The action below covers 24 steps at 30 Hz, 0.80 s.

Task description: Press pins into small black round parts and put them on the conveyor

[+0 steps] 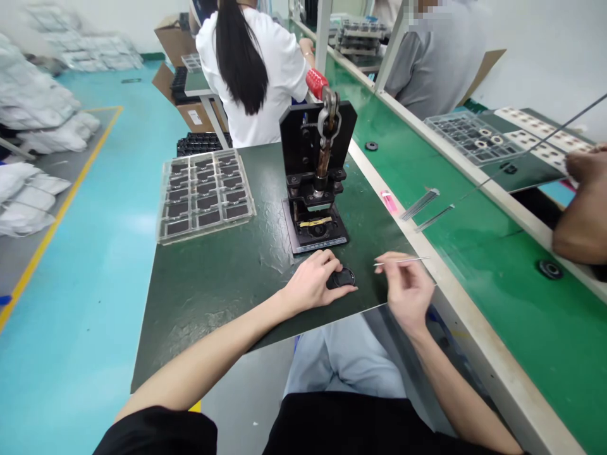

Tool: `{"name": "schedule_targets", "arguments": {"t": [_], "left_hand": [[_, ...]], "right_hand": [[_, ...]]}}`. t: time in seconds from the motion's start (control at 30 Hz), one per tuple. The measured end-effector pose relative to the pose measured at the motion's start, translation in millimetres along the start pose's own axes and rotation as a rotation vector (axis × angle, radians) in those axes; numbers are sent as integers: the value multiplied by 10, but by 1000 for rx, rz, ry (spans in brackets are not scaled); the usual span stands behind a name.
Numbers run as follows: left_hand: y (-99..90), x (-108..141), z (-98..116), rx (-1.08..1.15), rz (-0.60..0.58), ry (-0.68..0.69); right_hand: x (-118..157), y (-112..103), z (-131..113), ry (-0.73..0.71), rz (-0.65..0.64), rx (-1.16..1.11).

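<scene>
My left hand (315,281) rests on the dark green table, its thumb and fingers closed around a small black round part (343,277). To the right, my right hand (408,287) is raised near the table edge and pinches a thin metal rod (403,260). Just beyond my left hand stands a black hand press (318,177) with a red handle (317,83). A yellow strip (315,222) lies across its base, below the press head.
A clear compartment tray (205,194) of black parts lies at the table's left. Right of the table run a pale rail (455,278) and a green belt (497,234) with thin rods, a pink item (389,201) and black round parts. Other people sit beyond.
</scene>
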<state>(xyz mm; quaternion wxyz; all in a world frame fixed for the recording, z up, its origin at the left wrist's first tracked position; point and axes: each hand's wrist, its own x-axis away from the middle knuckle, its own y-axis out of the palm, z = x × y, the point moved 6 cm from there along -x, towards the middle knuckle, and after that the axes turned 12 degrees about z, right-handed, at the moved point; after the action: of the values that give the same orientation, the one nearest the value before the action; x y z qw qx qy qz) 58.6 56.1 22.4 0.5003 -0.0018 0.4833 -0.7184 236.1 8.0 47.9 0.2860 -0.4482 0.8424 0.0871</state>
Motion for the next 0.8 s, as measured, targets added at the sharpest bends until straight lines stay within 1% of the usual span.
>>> {"name": "schedule_targets", "arguments": {"t": [0.03, 0.07, 0.1, 0.17, 0.23, 0.33, 0.43, 0.6, 0.7, 0.8], "left_hand": [[-1, 0, 0, 4, 9, 0], [-1, 1, -1, 6, 17, 1], [-1, 2, -3, 8, 24, 3], [-2, 4, -12, 11, 32, 2], [-4, 4, -24, 14, 35, -1], [-9, 0, -37, 19, 34, -1], [-18, -6, -41, 17, 40, 0], [-23, -5, -32, 12, 51, 9], [-21, 4, -39, 10, 41, -8], [-22, 12, -42, 13, 32, -18]], "right_hand": [[-28, -61, 11, 45, 75, -8], [-48, -95, 19, 85, 102, -9], [-62, -100, 22, 120, 79, -10], [-73, -79, 7, 177, -23, -29], [-80, -73, -47, 200, -97, -66], [-96, -79, -144, 228, -147, -101], [-106, -40, -163, 305, -159, -131], [-122, 92, -1, 388, -98, -148], [-112, 153, 101, 374, -48, -145], [-54, 206, 169, 364, -59, -134]]}}
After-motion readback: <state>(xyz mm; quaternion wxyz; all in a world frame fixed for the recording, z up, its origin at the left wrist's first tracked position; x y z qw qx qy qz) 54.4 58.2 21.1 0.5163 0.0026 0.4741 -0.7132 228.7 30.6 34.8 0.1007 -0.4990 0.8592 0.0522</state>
